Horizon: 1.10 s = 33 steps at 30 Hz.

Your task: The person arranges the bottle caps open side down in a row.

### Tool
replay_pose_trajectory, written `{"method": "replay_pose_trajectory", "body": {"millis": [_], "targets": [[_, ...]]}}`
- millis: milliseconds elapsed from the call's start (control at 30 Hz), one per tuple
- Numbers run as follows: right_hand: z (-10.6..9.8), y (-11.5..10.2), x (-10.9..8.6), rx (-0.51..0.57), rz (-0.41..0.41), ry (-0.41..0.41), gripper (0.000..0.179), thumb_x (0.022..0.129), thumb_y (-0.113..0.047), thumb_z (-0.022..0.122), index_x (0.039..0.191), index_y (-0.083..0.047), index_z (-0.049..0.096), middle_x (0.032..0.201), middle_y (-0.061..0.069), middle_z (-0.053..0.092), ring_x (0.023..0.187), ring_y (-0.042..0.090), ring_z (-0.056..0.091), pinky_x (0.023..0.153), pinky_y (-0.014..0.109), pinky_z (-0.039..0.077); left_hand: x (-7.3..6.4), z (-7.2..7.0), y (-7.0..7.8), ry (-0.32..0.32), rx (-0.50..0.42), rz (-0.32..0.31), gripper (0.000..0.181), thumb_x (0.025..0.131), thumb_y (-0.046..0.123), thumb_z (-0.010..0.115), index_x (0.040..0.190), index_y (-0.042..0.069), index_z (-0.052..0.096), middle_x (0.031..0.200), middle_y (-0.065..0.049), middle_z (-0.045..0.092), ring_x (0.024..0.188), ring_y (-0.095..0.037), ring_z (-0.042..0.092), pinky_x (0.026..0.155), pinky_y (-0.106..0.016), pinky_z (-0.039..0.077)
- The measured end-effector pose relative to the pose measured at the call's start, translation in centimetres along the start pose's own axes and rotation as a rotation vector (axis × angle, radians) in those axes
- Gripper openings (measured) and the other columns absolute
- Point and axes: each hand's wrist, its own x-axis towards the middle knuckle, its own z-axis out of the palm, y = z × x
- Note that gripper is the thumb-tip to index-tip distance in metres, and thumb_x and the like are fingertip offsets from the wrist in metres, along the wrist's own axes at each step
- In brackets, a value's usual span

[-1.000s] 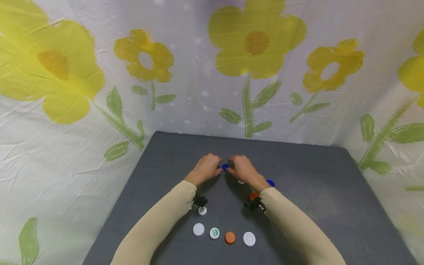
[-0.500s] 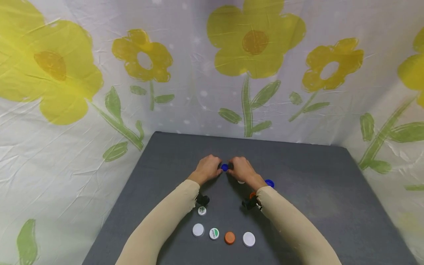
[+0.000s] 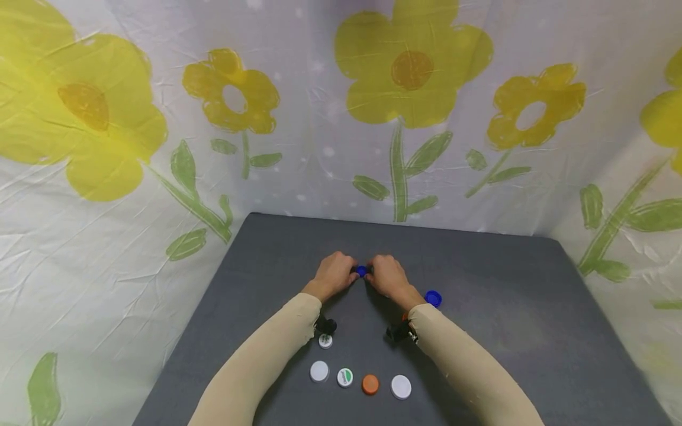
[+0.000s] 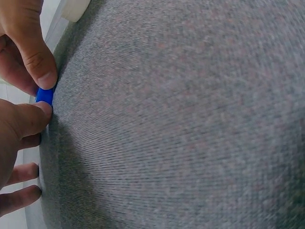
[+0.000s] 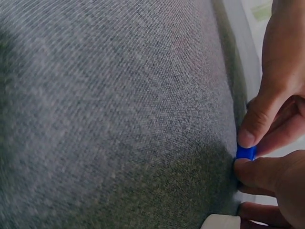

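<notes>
A small blue bottle cap [image 3: 362,271] lies on the dark grey cloth, between my two hands. From its left side, my left hand [image 3: 334,274] holds it with thumb and fingers. My right hand [image 3: 387,276] holds its right side the same way. In the left wrist view, both thumbs press close to the blue cap [image 4: 44,96], one on either side. The right wrist view shows the blue cap [image 5: 246,152] between the thumbtips, with a white cap [image 5: 221,222] near my right fingers.
Nearer me stand a small white cap [image 3: 325,341], a white cap [image 3: 319,371], a green-and-white cap [image 3: 344,377], an orange cap [image 3: 370,384] and another white cap [image 3: 401,387]. A larger blue cap [image 3: 433,298] lies beside my right wrist. An orange cap [image 3: 405,316] is partly hidden there.
My fingers have closed in on the blue cap from both sides. My right hand and forearm have shifted slightly, and the white cap beneath that hand is now hidden in the head view.
</notes>
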Motion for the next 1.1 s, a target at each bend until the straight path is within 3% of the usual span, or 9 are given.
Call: {"method": "replay_pose_trajectory", "body": {"millis": [67,133,233,333,567,767,933,1000,1100], "targets": [[-1.1,-1.0,-0.6,-0.008,0.01,-0.006,0.024,0.097,-0.029,0.085,0.117,-0.016,0.085,0.115,0.008,0.082,0.103,0.031,0.079,0.085,0.049,0.064,-0.1,0.0,0.0,0.004,0.004,0.001,0.015,0.099,0.028,0.084,0.091,0.015,0.083,0.088,-0.003,0.08,0.087,-0.024,0.076,0.079,-0.045,0.062],[-0.3,-0.3,-0.4,-0.019,-0.01,0.015,0.026,0.096,-0.032,0.085,0.118,-0.018,0.085,0.116,0.006,0.083,0.105,0.029,0.079,0.085,0.047,0.063,-0.2,0.1,0.0,0.005,-0.001,0.004,0.015,0.099,0.028,0.084,0.091,0.015,0.082,0.089,-0.003,0.08,0.087,-0.024,0.076,0.079,-0.046,0.062],[-0.7,-1.0,-0.6,-0.002,0.048,0.009,0.026,0.093,-0.028,0.087,0.116,-0.017,0.086,0.116,0.008,0.083,0.105,0.033,0.079,0.086,0.05,0.064,-0.3,0.0,0.0,0.003,-0.022,0.011,0.015,0.099,0.028,0.083,0.092,0.014,0.082,0.088,-0.003,0.08,0.085,-0.024,0.076,0.078,-0.047,0.062],[1.0,0.4,0.4,0.031,0.068,0.013,0.025,0.093,-0.032,0.087,0.114,-0.02,0.086,0.114,0.008,0.083,0.102,0.034,0.079,0.083,0.052,0.064,-0.4,-0.2,-0.1,0.012,-0.047,0.014,0.014,0.1,0.027,0.082,0.093,0.014,0.082,0.089,-0.004,0.079,0.085,-0.024,0.076,0.078,-0.048,0.062],[0.2,0.5,-0.1,0.061,-0.003,0.084,0.027,0.093,-0.035,0.089,0.115,-0.019,0.087,0.117,0.006,0.083,0.107,0.031,0.079,0.089,0.051,0.064,-0.8,-1.2,-0.2,0.051,-0.133,0.031,0.018,0.101,0.026,0.082,0.111,0.012,0.085,0.105,-0.008,0.084,0.097,-0.029,0.08,0.084,-0.049,0.064],[-3.4,-1.8,-2.2,0.075,-0.078,0.126,0.026,0.094,-0.029,0.088,0.116,-0.014,0.086,0.128,0.008,0.08,0.118,0.032,0.076,0.099,0.054,0.061,-1.4,-2.3,-0.1,0.088,-0.164,0.065,0.024,0.101,0.027,0.082,0.118,0.011,0.085,0.112,-0.007,0.084,0.103,-0.028,0.081,0.088,-0.047,0.064],[-6.6,-4.8,-4.4,0.1,-0.118,0.151,0.026,0.094,-0.019,0.087,0.115,-0.004,0.084,0.13,0.019,0.078,0.119,0.04,0.075,0.101,0.055,0.06,-2.3,-3.2,0.1,0.118,-0.178,0.099,0.024,0.099,0.026,0.083,0.118,0.011,0.085,0.113,-0.006,0.085,0.105,-0.028,0.081,0.091,-0.046,0.064],[-7.8,-6.3,-5.3,0.091,-0.1,0.146,0.026,0.092,-0.013,0.088,0.115,-0.001,0.084,0.13,0.023,0.076,0.118,0.044,0.075,0.101,0.058,0.059,-2.6,-3.6,0.2,0.128,-0.182,0.115,0.023,0.1,0.025,0.083,0.117,0.011,0.085,0.113,-0.006,0.085,0.105,-0.027,0.081,0.091,-0.046,0.064],[-8.3,-6.8,-5.8,0.08,-0.098,0.144,0.027,0.094,-0.015,0.087,0.116,-0.002,0.084,0.134,0.022,0.076,0.12,0.042,0.074,0.103,0.056,0.059,-3.0,-4.0,0.4,0.15,-0.182,0.141,0.023,0.099,0.025,0.083,0.116,0.01,0.085,0.113,-0.006,0.085,0.105,-0.028,0.081,0.091,-0.046,0.064]]}}
